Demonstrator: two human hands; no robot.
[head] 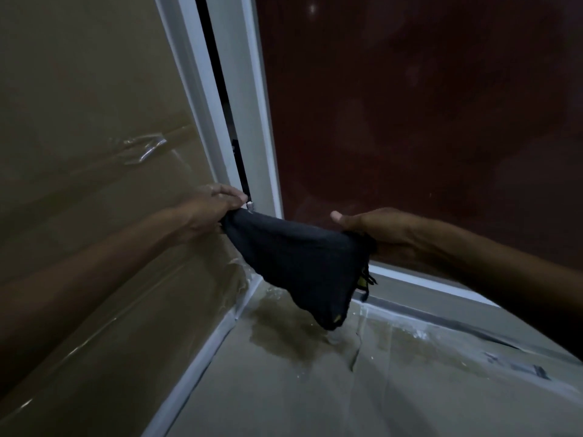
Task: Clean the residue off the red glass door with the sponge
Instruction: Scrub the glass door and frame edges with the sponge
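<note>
The red glass door (410, 105) fills the upper right, dark red with faint pale smears, set in a white frame (252, 121). Low in front of it a dark cloth (299, 263) with frayed yellow-flecked edges is stretched between both hands. My left hand (214, 209) grips its left end beside the frame's lower corner. My right hand (378, 231) grips its right end, thumb raised, just in front of the glass's bottom edge. The cloth's loose middle hangs down toward the floor. No sponge is in view.
A cardboard-covered wall (94, 152) with clear tape stands on the left. The floor (315, 389) is covered in taped cardboard and plastic sheeting, with a wet patch (284, 335) under the cloth. A dark gap (230, 121) runs between frame and wall.
</note>
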